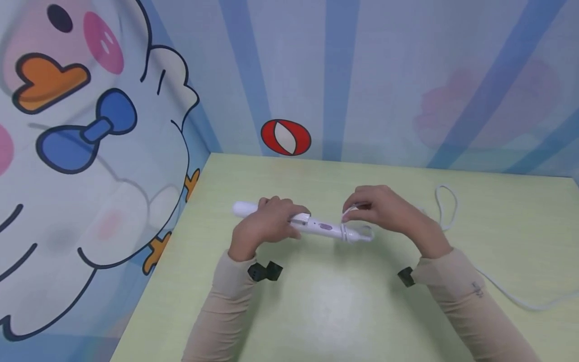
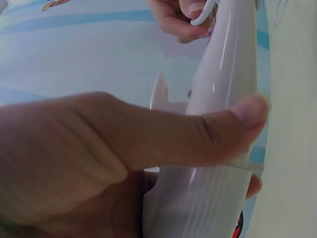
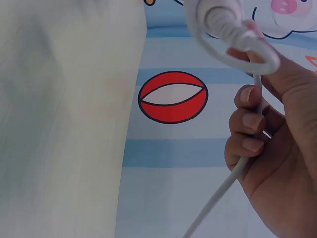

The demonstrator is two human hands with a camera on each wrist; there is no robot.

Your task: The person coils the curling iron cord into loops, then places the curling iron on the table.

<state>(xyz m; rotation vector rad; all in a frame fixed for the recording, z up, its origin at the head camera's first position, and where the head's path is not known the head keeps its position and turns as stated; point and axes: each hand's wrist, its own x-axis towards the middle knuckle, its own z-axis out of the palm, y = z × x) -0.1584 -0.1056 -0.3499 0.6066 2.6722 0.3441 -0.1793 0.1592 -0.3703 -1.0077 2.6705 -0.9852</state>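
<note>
A white curling iron [image 1: 324,227] is held nearly level above the table, its rounded barrel end pointing left. My left hand [image 1: 271,221] grips it around the middle; in the left wrist view the thumb lies across the white body [image 2: 225,69], beside a raised lever [image 2: 159,94]. At the handle end the white cord [image 3: 213,201] leaves a ribbed sleeve and bends into a loop around that end. My right hand [image 1: 384,208] pinches the cord just above the handle, and its other fingers curl around the cord in the right wrist view.
Loose cord [image 1: 520,302] trails across the right side of the pale table [image 1: 344,311], with another loop [image 1: 456,201] behind the right forearm. A printed wall [image 1: 384,90] stands behind the table, and a cartoon-bird panel [image 1: 113,201] rises along the left.
</note>
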